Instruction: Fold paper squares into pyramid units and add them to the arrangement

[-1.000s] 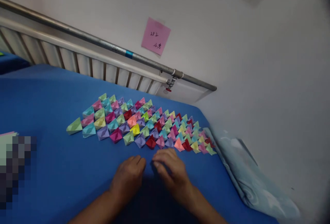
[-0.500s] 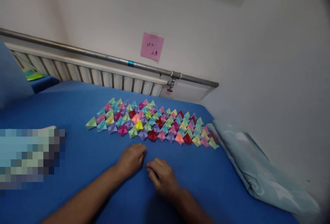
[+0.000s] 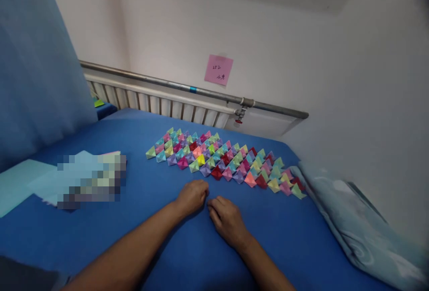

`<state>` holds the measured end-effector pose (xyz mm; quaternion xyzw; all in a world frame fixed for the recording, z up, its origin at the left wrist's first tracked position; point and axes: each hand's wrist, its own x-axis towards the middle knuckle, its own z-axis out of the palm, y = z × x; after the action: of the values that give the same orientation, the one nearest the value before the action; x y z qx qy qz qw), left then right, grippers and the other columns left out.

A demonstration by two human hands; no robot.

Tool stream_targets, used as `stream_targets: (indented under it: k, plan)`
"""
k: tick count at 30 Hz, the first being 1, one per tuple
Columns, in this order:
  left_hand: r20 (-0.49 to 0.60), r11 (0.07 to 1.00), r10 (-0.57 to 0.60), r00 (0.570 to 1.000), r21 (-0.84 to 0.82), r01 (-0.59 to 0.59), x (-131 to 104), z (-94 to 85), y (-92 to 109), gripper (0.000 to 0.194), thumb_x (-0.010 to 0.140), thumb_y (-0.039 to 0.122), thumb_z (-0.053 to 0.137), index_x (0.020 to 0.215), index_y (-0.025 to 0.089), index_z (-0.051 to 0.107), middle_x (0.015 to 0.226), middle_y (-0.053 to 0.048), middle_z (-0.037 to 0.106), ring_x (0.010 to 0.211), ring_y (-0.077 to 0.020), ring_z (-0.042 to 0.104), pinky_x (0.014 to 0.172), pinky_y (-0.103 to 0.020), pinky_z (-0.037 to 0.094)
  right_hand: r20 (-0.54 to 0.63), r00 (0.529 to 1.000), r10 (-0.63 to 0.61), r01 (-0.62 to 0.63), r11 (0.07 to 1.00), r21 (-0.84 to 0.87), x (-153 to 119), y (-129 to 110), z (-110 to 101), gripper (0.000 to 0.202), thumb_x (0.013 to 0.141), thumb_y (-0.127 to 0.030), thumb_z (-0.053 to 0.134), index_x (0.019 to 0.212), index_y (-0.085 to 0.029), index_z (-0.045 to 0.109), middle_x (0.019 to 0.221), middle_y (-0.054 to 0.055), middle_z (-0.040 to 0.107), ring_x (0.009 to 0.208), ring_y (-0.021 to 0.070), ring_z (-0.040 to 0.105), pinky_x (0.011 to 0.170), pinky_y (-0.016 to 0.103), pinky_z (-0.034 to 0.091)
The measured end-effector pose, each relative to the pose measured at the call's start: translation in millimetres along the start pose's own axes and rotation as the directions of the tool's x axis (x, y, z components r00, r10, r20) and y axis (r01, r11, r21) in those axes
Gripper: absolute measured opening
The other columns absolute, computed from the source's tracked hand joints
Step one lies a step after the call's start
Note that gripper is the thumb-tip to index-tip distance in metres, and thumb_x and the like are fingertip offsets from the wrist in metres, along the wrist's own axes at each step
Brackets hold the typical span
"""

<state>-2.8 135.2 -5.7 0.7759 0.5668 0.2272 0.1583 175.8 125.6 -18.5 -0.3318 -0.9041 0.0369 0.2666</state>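
Several rows of small folded paper pieces in many colours lie side by side on the blue sheet. Just in front of their near edge rests my left hand, its fingers curled into a loose fist. My right hand, also closed, lies a little nearer and to the right. A narrow gap separates the two hands. Nothing shows in either fist, and neither touches the folded papers.
To the left lie pale blue paper sheets, partly blurred out. A folded blue-green blanket borders the right side. Behind stand a radiator with a metal pipe and a wall bearing a pink note. A blue curtain hangs at left.
My view has turned left, so the scene sits further right and more of the curtain and paper sheets shows. Both hands keep their closed pose by the folded papers.
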Motion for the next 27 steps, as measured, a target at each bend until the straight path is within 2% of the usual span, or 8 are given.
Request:
stream_targets:
  k: [6, 13, 16, 19, 22, 23, 24, 27]
  plan:
    - [0.017, 1.0, 0.002, 1.0, 0.017, -0.002, -13, -4.1, 3, 0.027, 0.086, 0.005, 0.043, 0.09, 0.016, 0.067, 0.09, -0.007, 0.07, 0.086, -0.0191, 0.063, 0.078, -0.03, 0.047, 0.001, 1.0, -0.007, 0.007, 0.998, -0.066, 0, -3, -1, 0.017, 0.091, -0.012, 0.048, 0.089, -0.022, 0.063, 0.076, 0.003, 0.062, 0.067, 0.0189, 0.059, 0.064, 0.031, 0.047]
    - [0.009, 0.994, -0.072, 0.997, 0.086, 0.071, -41, -13.1, 12, 0.02, 0.088, 0.01, 0.05, 0.09, 0.018, 0.068, 0.092, -0.007, 0.07, 0.088, -0.0198, 0.063, 0.078, -0.029, 0.048, -0.026, 0.999, -0.048, 0.049, 0.997, 0.053, -2, 3, -1, 0.018, 0.092, -0.017, 0.049, 0.094, -0.027, 0.064, 0.078, 0.005, 0.066, 0.07, 0.0223, 0.065, 0.063, 0.035, 0.051]
    - [-0.051, 0.982, -0.135, 0.99, 0.127, 0.141, -58, -21.1, 9, 0.018, 0.085, 0.009, 0.053, 0.088, 0.019, 0.067, 0.091, -0.006, 0.07, 0.085, -0.0196, 0.063, 0.076, -0.029, 0.049, -0.032, 0.997, -0.071, 0.074, 0.994, 0.079, 1, 9, 2, 0.016, 0.094, -0.021, 0.049, 0.096, -0.027, 0.064, 0.079, 0.005, 0.067, 0.07, 0.0218, 0.066, 0.063, 0.035, 0.052]
    - [-0.185, 0.967, -0.18, 0.966, 0.149, 0.209, -86, -39.1, 0, 0.021, 0.084, 0.007, 0.05, 0.091, 0.019, 0.066, 0.098, -0.008, 0.069, 0.092, -0.0215, 0.063, 0.083, -0.032, 0.049, -0.022, 0.998, -0.066, 0.067, 0.997, 0.047, 0, 7, 1, 0.017, 0.095, -0.022, 0.048, 0.095, -0.024, 0.064, 0.079, 0.005, 0.066, 0.07, 0.0205, 0.066, 0.065, 0.033, 0.052]
    - [-0.362, 0.948, -0.22, 0.906, 0.14, 0.287, -120, -72.1, -24, 0.031, 0.087, 0.007, 0.042, 0.107, 0.016, 0.064, 0.117, -0.015, 0.066, 0.111, -0.0284, 0.058, 0.097, -0.044, 0.044, 0.0, 0.999, -0.048, 0.048, 0.999, -0.003, -2, 1, -2, 0.021, 0.096, -0.018, 0.045, 0.094, -0.021, 0.065, 0.08, 0.005, 0.066, 0.071, 0.019, 0.065, 0.067, 0.031, 0.051]
    - [-0.441, 0.936, -0.235, 0.866, 0.138, 0.324, -130, -85.6, -35, 0.03, 0.089, 0.009, 0.04, 0.109, 0.016, 0.063, 0.119, -0.016, 0.065, 0.113, -0.0304, 0.056, 0.099, -0.048, 0.042, 0.001, 0.999, -0.043, 0.043, 0.999, -0.015, -2, 0, -3, 0.021, 0.095, -0.016, 0.045, 0.094, -0.02, 0.065, 0.08, 0.005, 0.066, 0.072, 0.0185, 0.065, 0.068, 0.03, 0.051]
    - [-0.56, 0.909, -0.237, 0.794, 0.161, 0.384, -139, -99.4, -48, 0.027, 0.091, 0.015, 0.043, 0.107, 0.017, 0.064, 0.117, -0.014, 0.067, 0.112, -0.0303, 0.058, 0.099, -0.047, 0.043, 0.01, 0.999, -0.034, 0.034, 0.999, -0.024, -2, -1, -3, 0.02, 0.095, -0.015, 0.045, 0.094, -0.02, 0.065, 0.08, 0.005, 0.066, 0.072, 0.0182, 0.064, 0.068, 0.029, 0.05]
    - [-0.681, 0.735, -0.324, 0.657, 0.255, 0.628, -160, -135.7, -81, 0.032, 0.097, 0.028, 0.041, 0.113, 0.013, 0.065, 0.123, -0.015, 0.066, 0.113, -0.0325, 0.058, 0.095, -0.046, 0.042, 0.003, 1.0, -0.02, 0.02, 0.999, -0.045, -1, -2, -1, 0.018, 0.094, -0.014, 0.048, 0.092, -0.019, 0.065, 0.078, 0.004, 0.065, 0.07, 0.0174, 0.062, 0.066, 0.028, 0.048]
